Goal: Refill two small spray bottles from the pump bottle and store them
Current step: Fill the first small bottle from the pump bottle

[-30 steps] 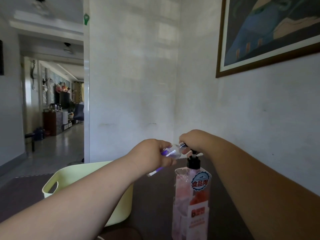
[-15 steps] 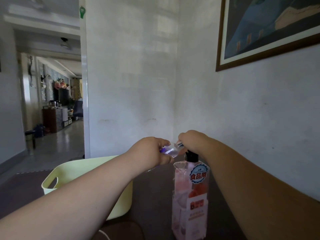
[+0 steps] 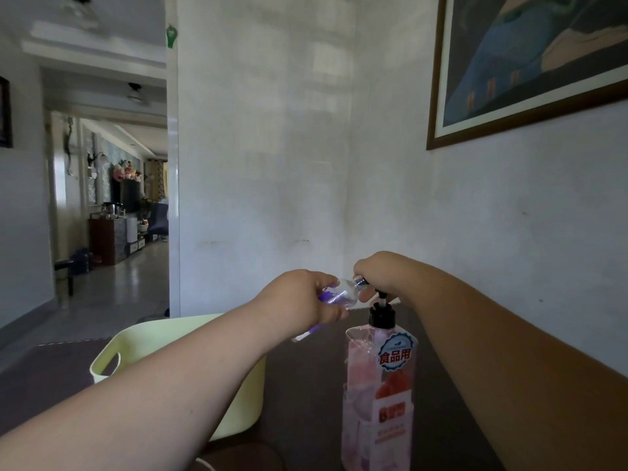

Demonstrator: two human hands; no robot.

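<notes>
A tall pink pump bottle (image 3: 379, 396) with a black collar stands on the dark table in front of me. My right hand (image 3: 380, 277) rests on top of its pump head, covering it. My left hand (image 3: 302, 297) holds a small clear spray bottle (image 3: 343, 294) with a purple label, tilted on its side, its silver neck up against the pump's nozzle under my right hand. A thin white and purple piece (image 3: 307, 334) sticks out below my left hand. A second small bottle is not visible.
A pale yellow-green plastic basket (image 3: 112, 355) with a handle cut-out sits on the table left of the pump bottle, partly behind my left forearm. The white wall runs close along the right side with a framed picture (image 3: 530, 62). A hallway opens at the far left.
The pump stem shows again above the black collar after being pushed down half a second ago. Both hands stay together at the pump head.
</notes>
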